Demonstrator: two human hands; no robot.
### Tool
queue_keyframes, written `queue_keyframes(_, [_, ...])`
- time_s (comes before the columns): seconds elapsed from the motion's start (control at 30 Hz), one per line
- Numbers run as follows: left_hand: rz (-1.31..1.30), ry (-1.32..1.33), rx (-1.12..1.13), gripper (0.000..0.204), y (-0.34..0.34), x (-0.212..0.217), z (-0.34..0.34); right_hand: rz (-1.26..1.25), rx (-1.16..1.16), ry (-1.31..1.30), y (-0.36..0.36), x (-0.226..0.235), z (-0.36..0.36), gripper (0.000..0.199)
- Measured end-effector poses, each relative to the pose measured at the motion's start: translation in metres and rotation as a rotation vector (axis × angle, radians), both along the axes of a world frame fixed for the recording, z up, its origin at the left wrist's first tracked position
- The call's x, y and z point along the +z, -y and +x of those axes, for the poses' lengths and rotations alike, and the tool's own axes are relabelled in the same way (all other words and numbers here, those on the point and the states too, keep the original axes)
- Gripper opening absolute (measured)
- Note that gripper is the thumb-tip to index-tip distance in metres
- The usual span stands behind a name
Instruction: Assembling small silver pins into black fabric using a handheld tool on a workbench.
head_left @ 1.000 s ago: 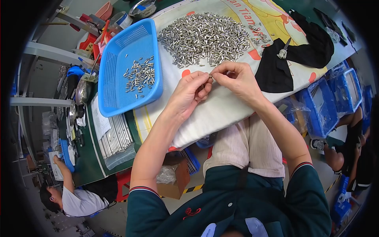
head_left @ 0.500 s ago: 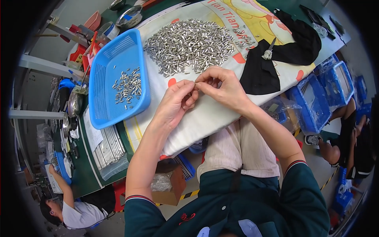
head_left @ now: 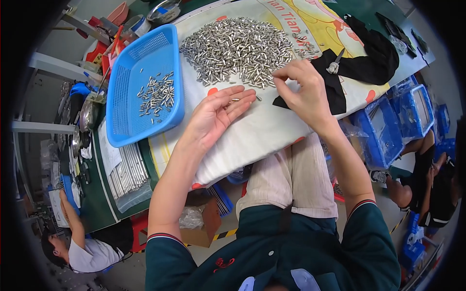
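Observation:
My left hand is turned palm up beside the blue basket, fingers stretched out. Across its fingers lies a small silver metal pin, and another loose pin shows by the fingertips. My right hand is at the near right edge of a large pile of metal pins. Its thumb and forefinger are pinched together; whatever may be between them is too small to make out. In the blue perforated basket on the left, a smaller heap of pins lies on the bottom.
A printed cloth covers the table under the pile. Black fabric with a knife lies at right. Long metal rods rest left of the cloth. Blue bins stand at right; co-workers sit at both sides.
My hands were together, fingertips touching over the cloth. They have parted: the right moved right toward the pile's edge, and the left opened its fingers palm up.

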State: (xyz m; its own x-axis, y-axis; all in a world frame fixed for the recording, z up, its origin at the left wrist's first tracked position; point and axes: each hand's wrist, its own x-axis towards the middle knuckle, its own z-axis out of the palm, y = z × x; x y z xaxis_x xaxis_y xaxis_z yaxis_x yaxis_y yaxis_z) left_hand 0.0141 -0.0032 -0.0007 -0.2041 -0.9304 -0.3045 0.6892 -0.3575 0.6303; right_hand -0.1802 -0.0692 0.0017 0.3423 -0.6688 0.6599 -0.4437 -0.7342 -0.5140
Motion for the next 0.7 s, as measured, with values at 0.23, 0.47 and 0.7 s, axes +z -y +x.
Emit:
queue_keyframes(0.23, [0.028,-0.034,-0.003,0.033,-0.002,-0.006,0.005,0.059,0.180,0.039,-0.023,-0.004,0.031,0.007])
queue_keyframes(0.47, [0.007,-0.107,-0.024,0.032,-0.001,-0.010,0.005,0.046,0.208,0.060,-0.024,-0.003,0.040,0.009])
queue_keyframes(0.7, [-0.021,-0.070,-0.036,0.033,-0.003,-0.007,0.003,0.050,0.217,0.036,-0.030,-0.007,0.049,0.010])
